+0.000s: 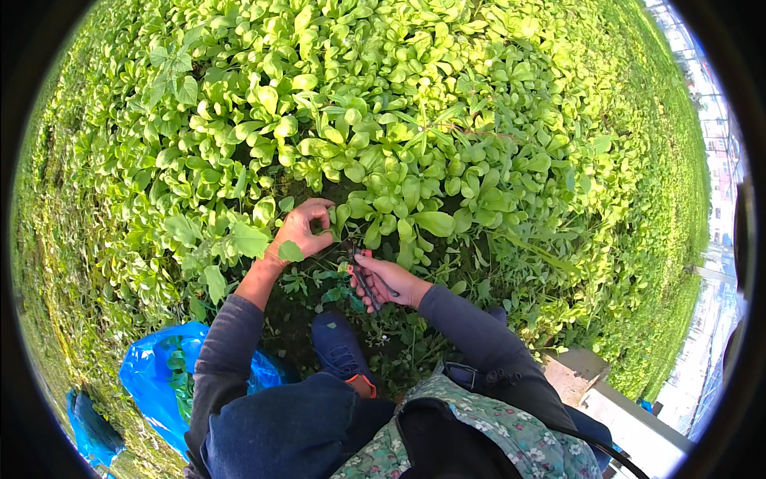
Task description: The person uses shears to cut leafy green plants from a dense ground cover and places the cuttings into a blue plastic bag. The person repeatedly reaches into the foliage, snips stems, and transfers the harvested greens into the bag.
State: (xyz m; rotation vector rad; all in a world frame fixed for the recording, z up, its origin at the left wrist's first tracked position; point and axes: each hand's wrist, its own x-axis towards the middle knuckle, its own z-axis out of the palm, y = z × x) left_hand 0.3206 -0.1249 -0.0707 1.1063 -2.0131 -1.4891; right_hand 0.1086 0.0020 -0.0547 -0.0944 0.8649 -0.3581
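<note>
My left hand [302, 230] is curled at the edge of a dense bed of leafy green plants. Its thumb and forefinger close on a small leafy plant [340, 215], though part of the grip is hidden. To the right, my right hand [392, 280] holds a pair of pruning snips [366, 287] with dark handles and orange-red parts. The blades point up and left toward my left fingertips, partly lost among the leaves. A broad-leaved rosette [413, 218] grows just beyond the snips.
A blue plastic bag [149, 365] with cut greens [181, 377] stands at my left. Behind it is another blue bag [93, 428]. My shoe [338, 347] rests on dark soil. At right, a concrete block [577, 371] adjoins a pale beam [637, 425]. Taller weeds [248, 239] rise near my left wrist.
</note>
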